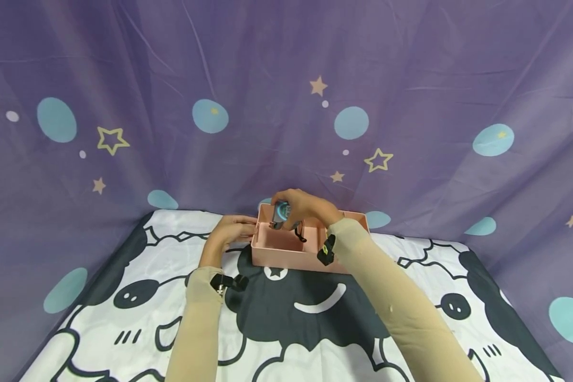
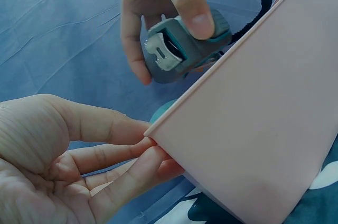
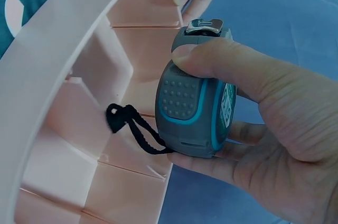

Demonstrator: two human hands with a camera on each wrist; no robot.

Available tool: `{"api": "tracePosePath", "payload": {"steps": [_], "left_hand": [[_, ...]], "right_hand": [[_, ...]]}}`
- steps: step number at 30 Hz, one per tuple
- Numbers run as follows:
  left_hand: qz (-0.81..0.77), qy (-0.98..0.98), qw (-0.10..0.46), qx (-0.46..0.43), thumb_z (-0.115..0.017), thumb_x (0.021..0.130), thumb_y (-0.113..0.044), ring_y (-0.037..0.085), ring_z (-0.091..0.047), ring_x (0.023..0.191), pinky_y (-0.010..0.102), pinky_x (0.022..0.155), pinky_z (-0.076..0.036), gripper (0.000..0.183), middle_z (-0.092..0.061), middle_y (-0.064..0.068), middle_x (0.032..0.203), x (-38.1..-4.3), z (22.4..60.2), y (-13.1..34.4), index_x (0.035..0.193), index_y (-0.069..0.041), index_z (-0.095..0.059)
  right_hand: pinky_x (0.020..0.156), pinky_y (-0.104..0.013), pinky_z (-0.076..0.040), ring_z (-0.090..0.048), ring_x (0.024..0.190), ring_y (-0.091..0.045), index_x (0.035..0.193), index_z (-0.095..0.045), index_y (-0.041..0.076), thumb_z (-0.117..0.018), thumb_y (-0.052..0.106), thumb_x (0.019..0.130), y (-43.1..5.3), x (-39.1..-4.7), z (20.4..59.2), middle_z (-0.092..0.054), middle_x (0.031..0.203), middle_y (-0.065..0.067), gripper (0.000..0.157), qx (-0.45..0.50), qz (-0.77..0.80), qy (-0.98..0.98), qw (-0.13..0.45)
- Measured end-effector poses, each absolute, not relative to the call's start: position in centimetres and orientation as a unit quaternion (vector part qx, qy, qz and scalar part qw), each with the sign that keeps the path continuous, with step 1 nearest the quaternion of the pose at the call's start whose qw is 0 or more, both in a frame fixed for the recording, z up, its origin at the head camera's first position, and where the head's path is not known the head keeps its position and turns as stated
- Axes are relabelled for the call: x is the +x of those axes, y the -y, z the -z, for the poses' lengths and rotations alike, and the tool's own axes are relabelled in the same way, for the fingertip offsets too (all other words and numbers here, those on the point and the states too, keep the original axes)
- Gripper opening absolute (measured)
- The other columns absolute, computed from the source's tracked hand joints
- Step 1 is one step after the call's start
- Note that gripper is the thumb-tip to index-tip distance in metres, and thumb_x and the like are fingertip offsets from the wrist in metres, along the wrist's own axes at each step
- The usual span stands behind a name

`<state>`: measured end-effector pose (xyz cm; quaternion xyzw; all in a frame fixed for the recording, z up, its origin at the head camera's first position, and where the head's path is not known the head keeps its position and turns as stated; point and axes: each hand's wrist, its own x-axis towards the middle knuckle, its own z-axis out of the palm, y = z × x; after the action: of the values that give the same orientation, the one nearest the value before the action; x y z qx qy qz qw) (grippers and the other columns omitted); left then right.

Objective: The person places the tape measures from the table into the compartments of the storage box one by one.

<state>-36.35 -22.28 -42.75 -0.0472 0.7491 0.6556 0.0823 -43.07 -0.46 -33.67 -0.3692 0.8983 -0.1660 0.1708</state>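
Observation:
In my right hand (image 1: 305,206) is a grey tape measure (image 3: 185,92) with blue trim, held between the thumb and fingers. A metal hook shows at its mouth, and a black strap (image 3: 138,131) dangles from its other end. It is held over the left part of a pink box (image 1: 286,258) with inner dividers. My left hand (image 1: 231,232) is at the left end of that box. In the left wrist view, its extended fingertips touch the box's corner from outside.
The box stands on a cloth (image 1: 324,329) with a black-and-white cartoon print, near its far edge. Right behind rises a purple curtain (image 1: 277,148) with stars and blue spots. A divider (image 3: 79,113) splits the inside of the box into compartments.

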Motion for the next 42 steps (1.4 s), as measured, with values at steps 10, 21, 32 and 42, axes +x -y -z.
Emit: {"api": "tracePosePath", "payload": {"steps": [10, 21, 32, 42], "left_hand": [[-0.657, -0.748, 0.082, -0.046, -0.066, 0.095, -0.003, 0.036, -0.064, 0.124, 0.038, 0.101, -0.059, 0.046, -0.062, 0.026, 0.138, -36.4, 42.9, 22.1, 0.139, 0.005, -0.058], [-0.653, -0.752, 0.079, -0.051, -0.065, 0.094, -0.004, 0.035, -0.066, 0.122, 0.037, 0.099, -0.06, 0.047, -0.062, 0.026, 0.138, -36.4, 42.8, 22.2, 0.14, 0.005, -0.058], [-0.653, -0.752, 0.076, -0.053, -0.066, 0.094, -0.002, 0.025, -0.07, 0.11, 0.029, 0.091, -0.063, 0.045, -0.064, 0.026, 0.135, -36.4, 42.9, 22.2, 0.138, 0.005, -0.06], [-0.653, -0.751, 0.078, -0.058, -0.066, 0.094, -0.003, 0.028, -0.068, 0.116, 0.027, 0.091, -0.063, 0.047, -0.062, 0.025, 0.138, -36.4, 42.9, 22.1, 0.139, 0.005, -0.059]], "right_hand": [[0.087, -0.032, -0.057, -0.058, 0.109, -0.021, 0.145, -0.055, 0.013, -0.087, 0.008, 0.077, 0.2, -43.2, 34.6, -0.059, 0.133, -0.007, 0.075, -0.369, 0.147, -0.901, 0.172], [0.09, -0.034, -0.057, -0.059, 0.111, -0.022, 0.145, -0.055, 0.012, -0.087, 0.011, 0.077, -0.2, -43.4, 34.8, -0.057, 0.137, -0.008, 0.075, -0.373, 0.135, -0.902, 0.17], [0.089, -0.032, -0.056, -0.057, 0.112, -0.02, 0.146, -0.054, 0.013, -0.089, 0.012, 0.077, -0.1, -43.5, 35.1, -0.058, 0.137, -0.007, 0.078, -0.369, 0.131, -0.903, 0.177], [0.098, -0.033, -0.055, -0.056, 0.12, -0.022, 0.148, -0.052, 0.011, -0.089, 0.008, 0.077, 0.1, -43.1, 35.0, -0.057, 0.142, -0.009, 0.08, -0.371, 0.111, -0.905, 0.177]]}}
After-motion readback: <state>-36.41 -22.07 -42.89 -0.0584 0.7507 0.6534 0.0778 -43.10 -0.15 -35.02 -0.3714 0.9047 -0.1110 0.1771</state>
